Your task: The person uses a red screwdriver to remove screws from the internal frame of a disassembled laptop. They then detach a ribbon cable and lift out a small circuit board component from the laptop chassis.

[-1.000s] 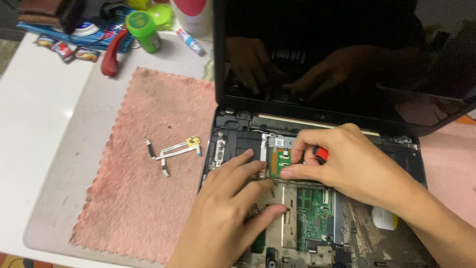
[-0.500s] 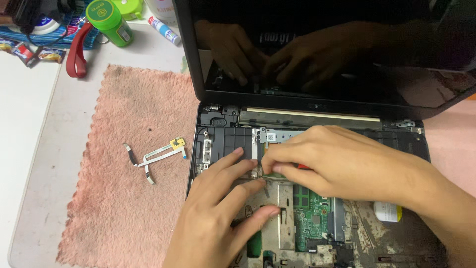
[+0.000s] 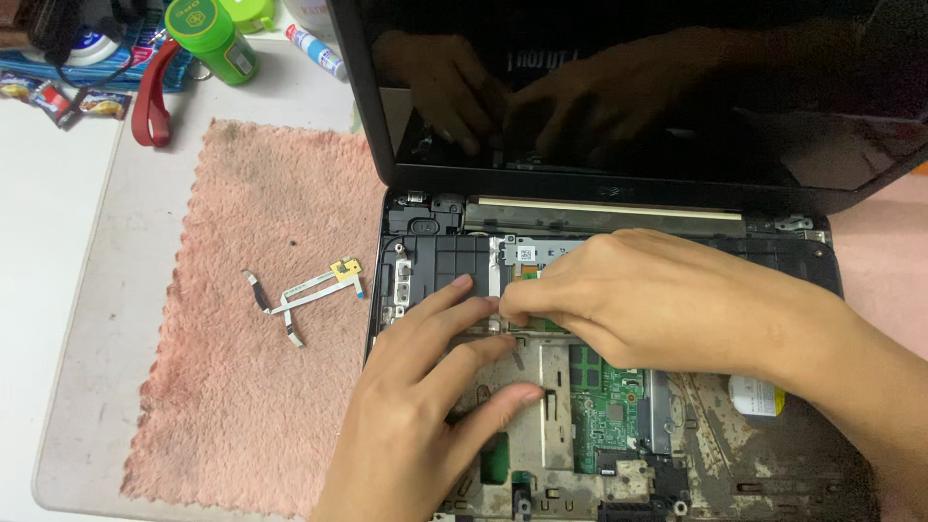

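an open laptop (image 3: 619, 445) sits on the surface (image 3: 58, 251) with its top cover off, so the inside parts show. its dark screen (image 3: 628, 87) stands up at the back and mirrors the two hands.

the left hand (image 3: 425, 406) lies flat on the metal frame inside the laptop. its fingers (image 3: 454, 309) are spread out and press down near the middle. it holds nothing.

the right hand (image 3: 657, 300) comes in from the right side. its fingers are curled and pinched close together at a small spot just beside the left fingertips. i cannot tell if it holds something, because the fingers hide that spot.

a green board (image 3: 604, 406) shows just below the right hand.

to the left of the laptop lies a pink cloth (image 3: 251, 406). a small flat cable with a yellow piece (image 3: 309, 290) rests on the cloth, well apart from the hands.

at the back of the surface are a green bottle (image 3: 208, 39), a red strap (image 3: 150, 97) and a glue stick (image 3: 314, 50).
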